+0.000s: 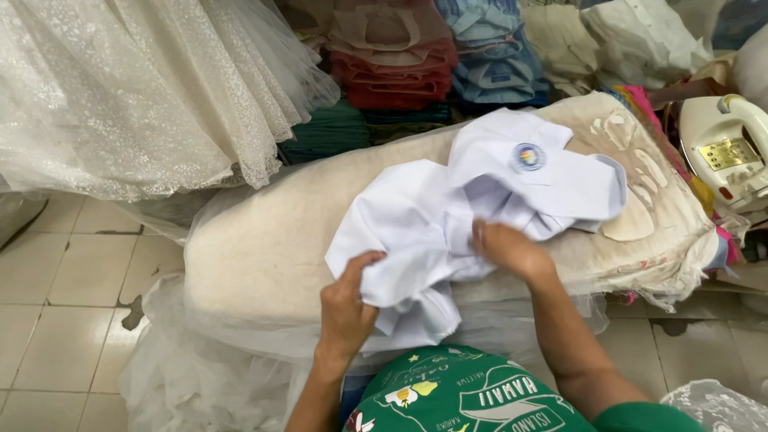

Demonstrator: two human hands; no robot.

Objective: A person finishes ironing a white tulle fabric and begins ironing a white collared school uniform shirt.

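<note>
My left hand point(346, 300) has its fingers clamped on the near edge of a white shirt point(448, 216) — a crumpled one with a round blue badge point(527, 156) on its pocket. My right hand point(504, 246) presses down on the shirt's middle, fingers together and tucked into the folds. The shirt lies on a padded cream ironing board point(264, 248); a cream iron point(724, 152) sits at the far right end — stacked folded clothes point(400, 68) lie behind.
</note>
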